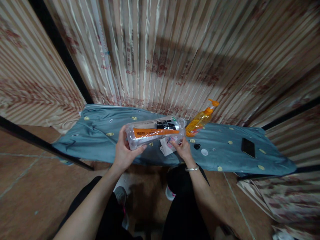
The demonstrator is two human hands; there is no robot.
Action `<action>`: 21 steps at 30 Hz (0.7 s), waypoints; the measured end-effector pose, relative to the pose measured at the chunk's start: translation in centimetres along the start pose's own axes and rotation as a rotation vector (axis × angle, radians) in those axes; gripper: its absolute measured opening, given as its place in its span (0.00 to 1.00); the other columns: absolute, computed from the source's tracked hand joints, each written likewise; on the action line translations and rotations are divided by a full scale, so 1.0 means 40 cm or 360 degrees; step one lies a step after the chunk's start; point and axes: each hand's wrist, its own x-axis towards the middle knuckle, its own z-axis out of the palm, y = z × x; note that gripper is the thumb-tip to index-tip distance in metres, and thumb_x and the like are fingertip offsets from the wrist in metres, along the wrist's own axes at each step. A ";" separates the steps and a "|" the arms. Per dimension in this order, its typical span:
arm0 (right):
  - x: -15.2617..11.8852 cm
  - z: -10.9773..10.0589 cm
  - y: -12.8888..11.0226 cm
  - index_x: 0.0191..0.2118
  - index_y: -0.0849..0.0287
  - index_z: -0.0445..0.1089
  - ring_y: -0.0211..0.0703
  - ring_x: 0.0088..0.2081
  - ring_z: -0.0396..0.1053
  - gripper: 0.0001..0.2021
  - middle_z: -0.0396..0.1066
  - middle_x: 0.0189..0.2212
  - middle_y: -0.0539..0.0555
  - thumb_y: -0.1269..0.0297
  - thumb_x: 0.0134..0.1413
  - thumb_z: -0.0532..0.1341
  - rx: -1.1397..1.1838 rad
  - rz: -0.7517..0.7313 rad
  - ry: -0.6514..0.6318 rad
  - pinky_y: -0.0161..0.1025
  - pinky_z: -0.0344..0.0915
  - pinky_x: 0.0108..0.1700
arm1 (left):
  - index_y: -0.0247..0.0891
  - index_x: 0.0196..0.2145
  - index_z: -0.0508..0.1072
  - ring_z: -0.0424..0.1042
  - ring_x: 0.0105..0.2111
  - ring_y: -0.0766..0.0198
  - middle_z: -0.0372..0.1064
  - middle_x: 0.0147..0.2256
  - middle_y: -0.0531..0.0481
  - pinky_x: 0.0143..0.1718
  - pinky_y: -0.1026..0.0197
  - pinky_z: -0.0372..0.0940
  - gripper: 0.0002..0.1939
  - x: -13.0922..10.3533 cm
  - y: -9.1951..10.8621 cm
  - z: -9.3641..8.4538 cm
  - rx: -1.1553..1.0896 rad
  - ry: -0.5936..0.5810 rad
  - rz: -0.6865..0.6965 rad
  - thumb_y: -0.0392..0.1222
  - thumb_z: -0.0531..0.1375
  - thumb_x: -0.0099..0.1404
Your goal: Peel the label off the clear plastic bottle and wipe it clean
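A large clear plastic bottle [152, 131] with an orange and silver label lies sideways in the air above the bed-like surface. My left hand [125, 150] is wrapped around its base end. At the neck end, my right hand [183, 148] has its fingers closed on the bottle's lower edge. Just below the bottle a white packet or cloth [166, 148] with pink print is partly hidden behind it and my right fingers. To the right stands a pump bottle [198, 123] of orange-yellow liquid. Near my right hand are a small black object [197, 146] and a white disc [204, 152].
A blue-green patterned sheet [225, 156] covers the narrow surface. A dark phone-like slab [248, 147] rests at its right. Striped curtains [160, 60] hang behind, and black poles [72, 76] frame the left. Tiled floor [25, 186] lies below.
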 end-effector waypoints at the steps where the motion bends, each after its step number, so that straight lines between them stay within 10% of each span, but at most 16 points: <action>1: 0.000 0.000 0.000 0.39 0.58 0.65 0.43 0.26 0.66 0.24 0.69 0.23 0.49 0.45 0.41 0.65 0.0002 -0.0002 0.0000 0.37 0.59 0.29 | 0.37 0.58 0.59 0.74 0.47 0.50 0.68 0.51 0.38 0.46 0.51 0.72 0.47 0.000 0.000 0.000 0.0006 0.0000 0.0008 0.58 0.72 0.46; 21: 0.002 0.002 0.007 0.39 0.59 0.66 0.43 0.26 0.67 0.25 0.70 0.24 0.50 0.44 0.41 0.65 -0.0007 -0.0019 0.0011 0.38 0.60 0.29 | 0.38 0.59 0.58 0.73 0.48 0.50 0.67 0.52 0.37 0.46 0.51 0.72 0.48 0.001 0.001 -0.002 0.0020 -0.0015 -0.0011 0.57 0.72 0.46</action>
